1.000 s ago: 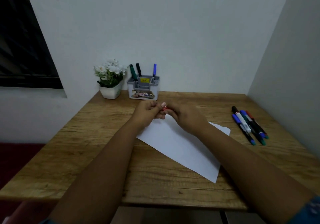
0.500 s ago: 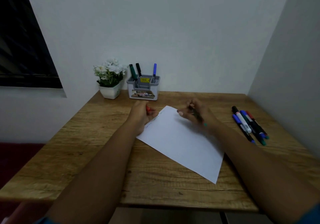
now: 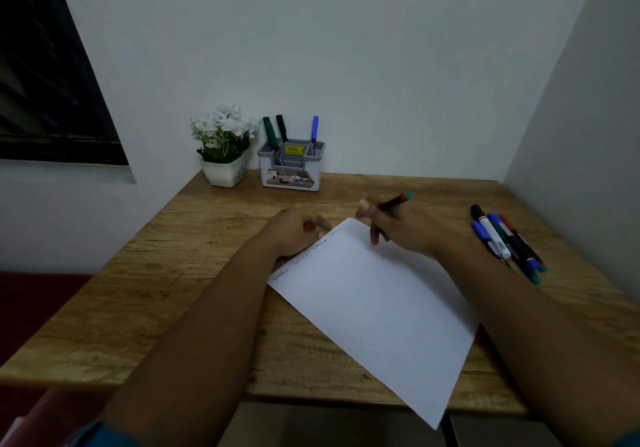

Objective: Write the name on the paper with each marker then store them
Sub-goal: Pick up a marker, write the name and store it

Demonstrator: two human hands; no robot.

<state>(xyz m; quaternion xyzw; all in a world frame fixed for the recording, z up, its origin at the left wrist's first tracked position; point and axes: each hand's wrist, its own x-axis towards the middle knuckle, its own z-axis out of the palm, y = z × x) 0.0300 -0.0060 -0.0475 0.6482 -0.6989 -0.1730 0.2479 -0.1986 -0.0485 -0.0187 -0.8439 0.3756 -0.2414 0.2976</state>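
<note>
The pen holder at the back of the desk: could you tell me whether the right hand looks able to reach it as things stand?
Probably yes. The right hand, gripping a marker, has only bare desk between it and the pen holder; nothing stands in the way.

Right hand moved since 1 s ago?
Yes. The right hand, gripping a dark marker, has parted from the left hand and shifted right, toward the loose markers along the wooden table's right side.
</note>
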